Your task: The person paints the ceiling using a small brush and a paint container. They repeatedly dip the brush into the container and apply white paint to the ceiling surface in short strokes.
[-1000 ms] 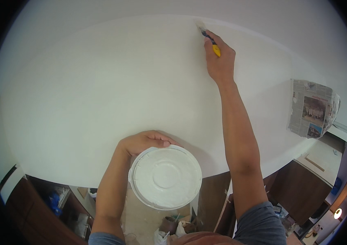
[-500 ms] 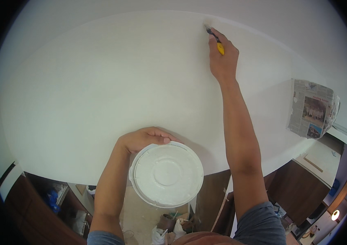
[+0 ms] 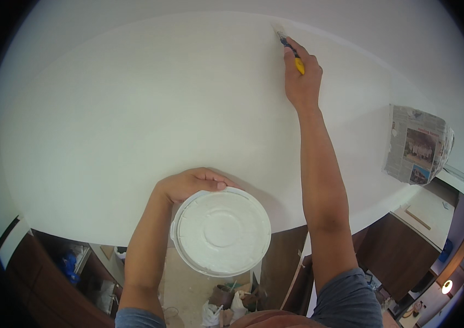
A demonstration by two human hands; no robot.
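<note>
My right hand is closed round a paintbrush with a yellow and dark handle. Its bristles touch the upper part of a pale wall, close to the line where the wall meets the ceiling. My left hand grips the far rim of a round white lid, its thumb on top and the fingers mostly hidden beneath. White paint coats the lid's ringed face. It is held level in front of my body, just by the lower part of the wall.
Newspaper covers something fixed on the wall at the right. Below stand a brown cabinet with a pale top and dark open shelving at the left. Bags and a pot sit on the floor.
My right hand and the brush have shifted slightly right and a little down along the wall. My left hand and the lid have barely moved.
</note>
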